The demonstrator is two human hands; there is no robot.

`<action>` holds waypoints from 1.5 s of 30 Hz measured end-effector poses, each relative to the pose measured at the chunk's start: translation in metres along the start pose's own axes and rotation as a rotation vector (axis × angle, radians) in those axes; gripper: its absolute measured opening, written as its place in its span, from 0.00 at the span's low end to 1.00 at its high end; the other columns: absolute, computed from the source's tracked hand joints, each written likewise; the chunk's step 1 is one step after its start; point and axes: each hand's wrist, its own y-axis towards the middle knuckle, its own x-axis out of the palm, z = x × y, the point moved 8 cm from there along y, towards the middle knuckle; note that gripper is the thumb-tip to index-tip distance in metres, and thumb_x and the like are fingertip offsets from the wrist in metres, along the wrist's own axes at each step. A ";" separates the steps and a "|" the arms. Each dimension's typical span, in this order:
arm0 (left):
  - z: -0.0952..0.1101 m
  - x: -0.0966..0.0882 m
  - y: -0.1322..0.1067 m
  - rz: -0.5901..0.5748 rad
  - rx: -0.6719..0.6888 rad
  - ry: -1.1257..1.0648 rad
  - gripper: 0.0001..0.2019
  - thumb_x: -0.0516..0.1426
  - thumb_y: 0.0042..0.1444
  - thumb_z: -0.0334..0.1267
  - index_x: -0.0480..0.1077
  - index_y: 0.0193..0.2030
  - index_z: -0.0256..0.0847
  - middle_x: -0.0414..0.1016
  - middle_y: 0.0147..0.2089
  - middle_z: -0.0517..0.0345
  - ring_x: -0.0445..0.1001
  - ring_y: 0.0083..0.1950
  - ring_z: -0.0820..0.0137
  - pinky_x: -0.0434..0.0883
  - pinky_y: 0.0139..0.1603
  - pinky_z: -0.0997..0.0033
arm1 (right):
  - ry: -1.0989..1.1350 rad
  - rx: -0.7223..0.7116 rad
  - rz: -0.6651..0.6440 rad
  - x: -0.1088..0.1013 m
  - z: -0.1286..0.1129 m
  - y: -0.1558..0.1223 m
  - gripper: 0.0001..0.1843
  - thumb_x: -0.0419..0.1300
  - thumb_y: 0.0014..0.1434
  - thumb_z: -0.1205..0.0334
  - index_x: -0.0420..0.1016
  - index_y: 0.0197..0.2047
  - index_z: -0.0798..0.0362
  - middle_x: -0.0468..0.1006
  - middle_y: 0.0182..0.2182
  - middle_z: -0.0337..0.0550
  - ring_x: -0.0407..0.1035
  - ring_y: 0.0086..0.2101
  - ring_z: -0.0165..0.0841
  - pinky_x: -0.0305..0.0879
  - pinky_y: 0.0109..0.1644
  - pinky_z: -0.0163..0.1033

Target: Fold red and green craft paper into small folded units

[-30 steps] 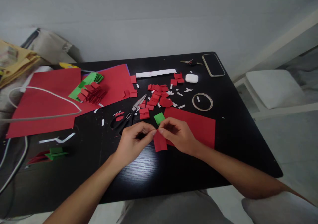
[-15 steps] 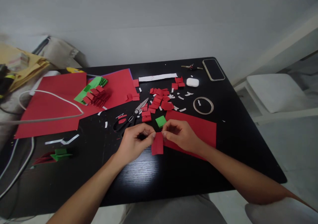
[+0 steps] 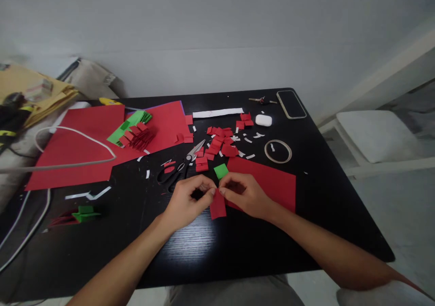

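Between my two hands hangs a small red paper strip (image 3: 218,207), pinched along its top edge. My left hand (image 3: 192,199) grips its upper left corner between thumb and forefinger. My right hand (image 3: 246,193) pinches the upper right corner, fingertips almost touching the left ones. A green paper square (image 3: 221,171) lies just beyond the hands. Under and beside my right hand is a larger red sheet (image 3: 268,179). Black-handled scissors (image 3: 185,163) lie partly open beyond my left hand. Several folded red paper pieces (image 3: 219,141) are heaped past the scissors.
Red sheets (image 3: 81,138) with green and red folded paper (image 3: 136,136) cover the left of the black table. A white cable (image 3: 78,131) loops over them. A tape ring (image 3: 277,151), white case (image 3: 263,120), phone (image 3: 291,104) and keys (image 3: 262,100) lie at the right.
My fingertips have drawn closer together at the top of the red strip, and the strip now tilts slightly. The whole view has shifted a little, with the table lower in it.
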 end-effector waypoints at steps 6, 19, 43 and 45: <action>-0.002 -0.001 0.002 -0.058 -0.015 0.039 0.05 0.58 0.61 0.33 0.74 0.34 0.38 0.74 0.28 0.62 0.71 0.30 0.75 0.68 0.32 0.77 | 0.003 0.035 0.001 0.000 0.003 -0.001 0.05 0.64 0.61 0.61 0.78 0.34 0.53 0.78 0.29 0.39 0.71 0.31 0.32 0.67 0.36 0.36; -0.013 -0.032 0.010 -0.004 -0.119 -0.003 0.05 0.59 0.58 0.36 0.73 0.32 0.38 0.71 0.27 0.62 0.68 0.29 0.74 0.64 0.31 0.75 | 0.012 0.043 0.105 -0.011 0.006 0.002 0.07 0.65 0.62 0.58 0.78 0.35 0.52 0.78 0.31 0.40 0.71 0.33 0.33 0.67 0.39 0.37; -0.017 -0.025 0.008 -0.028 -0.124 -0.033 0.06 0.60 0.60 0.36 0.73 0.32 0.38 0.68 0.27 0.63 0.65 0.29 0.74 0.61 0.31 0.74 | 0.053 0.052 0.079 -0.012 0.008 0.004 0.06 0.66 0.62 0.60 0.79 0.34 0.53 0.79 0.31 0.39 0.71 0.34 0.32 0.68 0.41 0.37; -0.017 -0.025 0.008 -0.014 -0.130 -0.043 0.08 0.60 0.62 0.40 0.75 0.35 0.38 0.68 0.28 0.63 0.65 0.30 0.73 0.62 0.32 0.74 | 0.061 0.057 0.081 -0.011 0.008 0.004 0.07 0.66 0.62 0.59 0.80 0.35 0.52 0.79 0.32 0.39 0.72 0.34 0.33 0.68 0.41 0.37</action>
